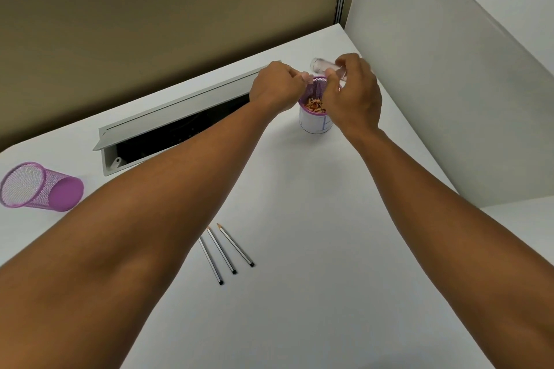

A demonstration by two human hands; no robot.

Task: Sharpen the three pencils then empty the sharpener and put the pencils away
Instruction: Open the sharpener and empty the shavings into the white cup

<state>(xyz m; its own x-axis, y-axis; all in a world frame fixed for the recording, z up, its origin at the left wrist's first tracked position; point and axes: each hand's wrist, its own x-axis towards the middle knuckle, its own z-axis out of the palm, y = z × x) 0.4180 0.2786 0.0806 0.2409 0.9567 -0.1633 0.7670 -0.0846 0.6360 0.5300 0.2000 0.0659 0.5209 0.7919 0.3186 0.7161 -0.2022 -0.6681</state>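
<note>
Pencils (226, 252) look sharpened, lying at 6 o'clock on surface (299, 249). Right hand (353, 93) pinches sharpener tube (322, 66) over shavings cup (314, 120); left hand (278, 87) pinches sth small, prob. its cap. Left: put pencils away, maybe in holder (39, 187) at 9.

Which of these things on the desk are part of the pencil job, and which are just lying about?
Part of the job:
three pencils
clear sharpener container, held in the right hand
left hand
upright mesh cup holding shavings
tipped purple mesh cup, probably the pencil holder

Lying about:
open cable tray
white divider panel

Open desk btwn pencils (226, 252) & shavings cup (314, 121); divider (434, 99) blocks right.
</note>
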